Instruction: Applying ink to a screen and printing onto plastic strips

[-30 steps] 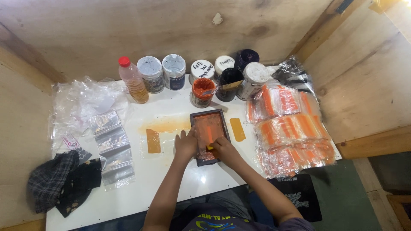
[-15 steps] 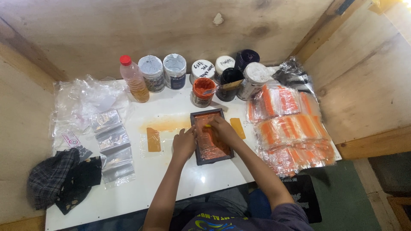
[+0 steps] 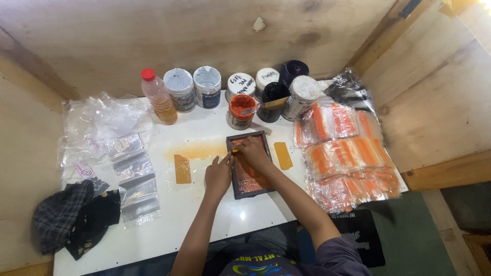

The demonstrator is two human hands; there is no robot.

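Seven jars [image 3: 207,86], one bottle [image 3: 159,97], one frame [image 3: 249,164], two hands [image 3: 219,176].

dark-framed screen [image 3: 249,180] | rectangular, orange-inked mesh | flat on white table, lengthwise away from the person

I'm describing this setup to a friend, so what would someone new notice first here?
Most striking is the orange: stacks of orange-printed clear bags along the table's right side, and an open pot of orange ink at the back. In the middle, the right hand works over a dark-framed screen while the left hand steadies its edge.
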